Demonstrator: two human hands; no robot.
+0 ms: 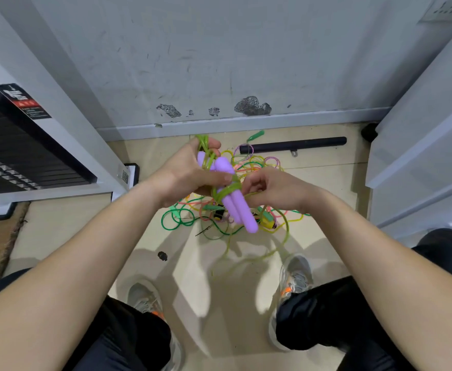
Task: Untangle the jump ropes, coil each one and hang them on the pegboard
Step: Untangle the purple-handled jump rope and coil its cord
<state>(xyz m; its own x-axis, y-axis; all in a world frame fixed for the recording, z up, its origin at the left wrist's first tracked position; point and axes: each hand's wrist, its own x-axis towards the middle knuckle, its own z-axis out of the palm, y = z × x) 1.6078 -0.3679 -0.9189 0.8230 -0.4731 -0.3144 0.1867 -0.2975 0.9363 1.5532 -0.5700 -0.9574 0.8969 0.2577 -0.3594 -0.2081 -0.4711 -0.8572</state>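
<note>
Here I am, looking down past both forearms. My left grip is clenched round a pair of purple handles, thumb laid across them, with a bunch of coiled lime rope caught in the same fist. The handles lie side by side and tilt down to the right, in the air above the floor. The rope runs in several turns round their middle, and more loops stick out above the fingers. My right grip sits just beside the handles, fingers curled, pinching a strand of that rope where it leaves the wraps. From there the loose tail drops in a long loop to the floor, ahead of my shoes.

Below the hands lies the pile: green, pink, orange and yellow cords all crossed over each other, with a yellow handle showing at its right side and a green handle at the far edge. A black bar lies on the floor just behind the pile, along the scuffed wall.
</note>
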